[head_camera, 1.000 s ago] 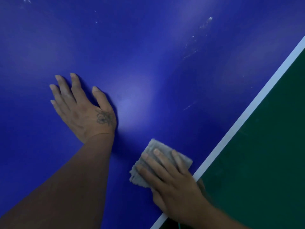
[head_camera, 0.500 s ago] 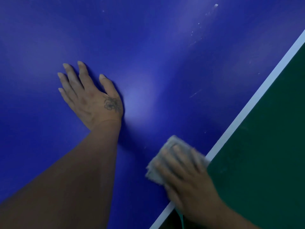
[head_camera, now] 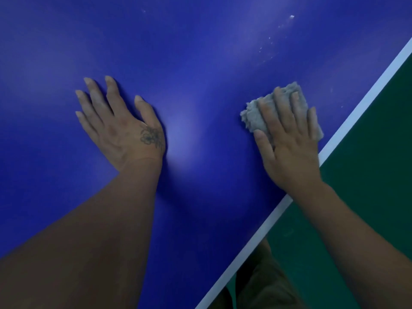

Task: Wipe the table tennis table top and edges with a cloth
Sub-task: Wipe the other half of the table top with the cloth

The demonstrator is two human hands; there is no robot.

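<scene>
While the left hand (head_camera: 121, 128) lies flat, straight fingers (head_camera: 282, 103) of the right hand (head_camera: 287, 143) press the cloth (head_camera: 254, 118) beneath.

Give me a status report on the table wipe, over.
Left hand flat on blue table top. Right hand pressing grey cloth beside white edge line. White specks ahead of cloth.

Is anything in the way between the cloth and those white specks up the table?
No, nothing visible. The right hand presses the cloth on the blue table, with only bare surface between it and the white specks. The left hand rests well aside.
</scene>
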